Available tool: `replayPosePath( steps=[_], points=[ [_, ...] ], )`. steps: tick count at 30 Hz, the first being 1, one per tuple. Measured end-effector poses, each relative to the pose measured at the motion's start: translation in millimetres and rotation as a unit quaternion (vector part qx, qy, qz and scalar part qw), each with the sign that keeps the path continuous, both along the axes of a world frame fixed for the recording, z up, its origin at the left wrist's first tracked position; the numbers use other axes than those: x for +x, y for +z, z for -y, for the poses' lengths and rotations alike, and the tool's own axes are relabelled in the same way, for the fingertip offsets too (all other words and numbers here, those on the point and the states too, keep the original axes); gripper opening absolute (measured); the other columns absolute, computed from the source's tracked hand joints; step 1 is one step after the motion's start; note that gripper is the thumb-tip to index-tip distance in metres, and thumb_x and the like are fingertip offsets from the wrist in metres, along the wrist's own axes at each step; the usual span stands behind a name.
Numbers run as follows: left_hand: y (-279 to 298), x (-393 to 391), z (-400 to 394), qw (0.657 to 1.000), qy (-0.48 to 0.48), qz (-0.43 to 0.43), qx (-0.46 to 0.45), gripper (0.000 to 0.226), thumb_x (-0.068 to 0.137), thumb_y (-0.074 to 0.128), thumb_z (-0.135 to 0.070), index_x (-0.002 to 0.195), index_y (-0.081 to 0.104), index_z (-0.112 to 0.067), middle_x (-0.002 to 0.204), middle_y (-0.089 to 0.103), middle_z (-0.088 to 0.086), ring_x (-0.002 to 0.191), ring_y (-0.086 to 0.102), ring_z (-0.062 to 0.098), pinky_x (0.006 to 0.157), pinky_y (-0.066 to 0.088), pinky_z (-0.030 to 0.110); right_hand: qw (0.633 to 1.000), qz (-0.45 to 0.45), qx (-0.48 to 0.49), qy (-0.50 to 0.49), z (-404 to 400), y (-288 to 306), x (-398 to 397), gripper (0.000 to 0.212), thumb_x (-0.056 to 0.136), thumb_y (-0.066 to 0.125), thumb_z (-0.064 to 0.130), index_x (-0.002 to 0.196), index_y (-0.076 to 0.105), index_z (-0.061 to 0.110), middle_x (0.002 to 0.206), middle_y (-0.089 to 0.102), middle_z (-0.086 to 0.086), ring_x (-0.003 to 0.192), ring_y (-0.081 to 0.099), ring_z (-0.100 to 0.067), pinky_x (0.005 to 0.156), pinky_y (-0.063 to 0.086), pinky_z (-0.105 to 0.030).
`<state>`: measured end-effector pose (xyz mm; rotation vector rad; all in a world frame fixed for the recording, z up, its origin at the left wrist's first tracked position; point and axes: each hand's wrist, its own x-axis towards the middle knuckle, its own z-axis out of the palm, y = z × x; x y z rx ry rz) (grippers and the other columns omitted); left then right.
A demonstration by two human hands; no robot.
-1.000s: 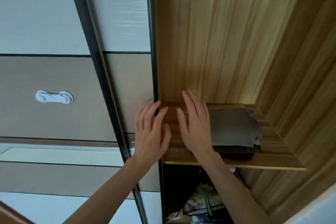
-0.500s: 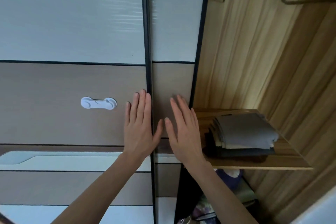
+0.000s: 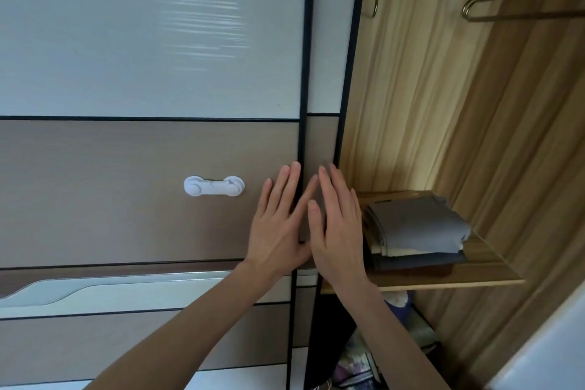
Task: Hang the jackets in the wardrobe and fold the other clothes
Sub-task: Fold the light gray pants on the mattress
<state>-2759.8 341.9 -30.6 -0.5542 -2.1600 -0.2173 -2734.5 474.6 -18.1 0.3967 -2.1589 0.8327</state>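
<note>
The wardrobe's sliding door [image 3: 319,149] has a brown middle panel and a black frame, and it covers part of the opening. My left hand [image 3: 278,225] lies flat with straight fingers on the brown panel of the neighbouring door. My right hand [image 3: 338,228] presses flat on the sliding door's narrow panel, close beside the left. A stack of folded clothes [image 3: 414,231], grey on top, rests on the wooden shelf [image 3: 484,266] just right of my right hand. Neither hand holds anything.
A white child lock [image 3: 214,186] sits on the left door panel. Metal hangers [image 3: 512,6] hang at the top right inside the wardrobe. Bags and fabric [image 3: 357,361] lie in the dark space below the shelf. A pale surface [image 3: 544,345] fills the bottom right corner.
Both flat hands and the sliding door have shifted right across the opening. More of the shelf is covered. The view has panned, so the child lock now lies further right.
</note>
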Motion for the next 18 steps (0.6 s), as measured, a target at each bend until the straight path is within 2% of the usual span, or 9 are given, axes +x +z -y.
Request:
replayPosePath(
  steps=[5,8,10,11,12,13,14,16,18],
  points=[
    [6.2,2.2,-37.2,0.998,-0.001,0.030,-0.054,0.080,0.101,0.040,-0.049,0.166,0.011,-0.014,0.173,-0.003,0.014,0.160,-0.005,0.029,0.130,0.009,0.049,0.999,-0.018,-0.013,-0.037,-14.0,6.2,3.8,0.053,0.111,0.032,0.030,0.163,0.026,0.021,0.171,0.021,0.005,0.158,0.017,-0.011,0.127,0.020,-0.050],
    [13.1,3.4,-57.8,0.995,-0.010,0.033,-0.089,0.079,0.103,0.041,-0.045,0.166,0.005,-0.013,0.173,-0.004,0.013,0.160,-0.009,0.027,0.130,0.006,0.047,0.997,-0.047,-0.016,-0.060,-30.4,4.7,5.4,0.053,0.111,0.030,0.031,0.162,0.028,0.018,0.170,0.024,0.002,0.158,0.019,-0.014,0.127,0.020,-0.050],
    [16.4,3.3,-72.4,0.992,-0.012,0.032,-0.123,0.077,0.106,0.038,-0.039,0.165,-0.001,-0.011,0.173,-0.006,0.014,0.160,-0.010,0.027,0.130,0.004,0.046,0.990,-0.055,0.004,-0.130,-19.5,4.3,3.7,0.054,0.111,0.031,0.033,0.161,0.030,0.012,0.169,0.028,-0.005,0.157,0.022,-0.019,0.127,0.022,-0.049],
    [18.3,3.4,-77.7,0.989,-0.017,0.029,-0.143,0.075,0.106,0.036,-0.035,0.165,-0.003,-0.010,0.173,-0.006,0.015,0.160,-0.008,0.029,0.130,0.003,0.047,0.978,-0.037,-0.025,-0.205,-2.4,6.5,0.5,0.057,0.111,0.035,0.034,0.162,0.025,0.009,0.168,0.028,-0.010,0.157,0.023,-0.023,0.127,0.022,-0.049],
    [19.3,3.3,-80.8,0.987,-0.029,0.023,-0.158,0.075,0.106,0.038,-0.033,0.165,-0.002,-0.009,0.172,-0.004,0.017,0.160,-0.005,0.030,0.130,0.003,0.047,0.963,0.000,-0.119,-0.243,26.0,12.3,-2.1,0.063,0.111,0.040,0.031,0.163,0.014,0.008,0.168,0.024,-0.014,0.157,0.022,-0.027,0.127,0.022,-0.049],
    [20.4,3.9,-80.8,0.985,-0.042,0.012,-0.164,0.076,0.106,0.042,-0.032,0.165,0.001,-0.008,0.172,0.001,0.019,0.160,0.000,0.031,0.130,0.003,0.047,0.961,0.049,-0.193,-0.192,36.6,17.2,2.4,0.070,0.109,0.042,0.026,0.163,0.003,0.006,0.168,0.019,-0.016,0.156,0.020,-0.030,0.128,0.020,-0.047],
    [20.6,4.8,-77.5,0.986,-0.060,-0.003,-0.157,0.077,0.104,0.047,-0.031,0.164,0.005,-0.008,0.171,0.006,0.019,0.160,0.003,0.030,0.130,0.002,0.045,0.957,0.024,-0.228,-0.178,37.4,15.5,2.2,0.072,0.109,0.042,0.025,0.163,-0.002,0.004,0.169,0.013,-0.017,0.157,0.017,-0.031,0.128,0.018,-0.046],
    [20.3,10.4,-63.4,0.987,-0.117,-0.019,-0.112,0.078,0.102,0.055,-0.031,0.163,0.012,-0.008,0.171,0.014,0.015,0.160,0.003,0.026,0.131,0.001,0.041,0.950,-0.053,-0.167,-0.257,32.2,11.2,4.1,0.063,0.112,0.037,0.026,0.164,0.008,0.004,0.172,0.011,-0.014,0.159,0.014,-0.028,0.129,0.015,-0.046],
    [13.7,16.7,-40.7,0.985,-0.150,-0.028,-0.077,0.076,0.100,0.060,-0.031,0.163,0.023,-0.007,0.171,0.017,0.015,0.160,0.006,0.028,0.130,0.009,0.046,0.987,-0.058,-0.032,-0.147,-0.2,10.1,17.3,0.055,0.112,0.030,0.032,0.162,0.028,0.010,0.171,0.023,-0.006,0.159,0.018,-0.021,0.128,0.015,-0.049]
  ],
)
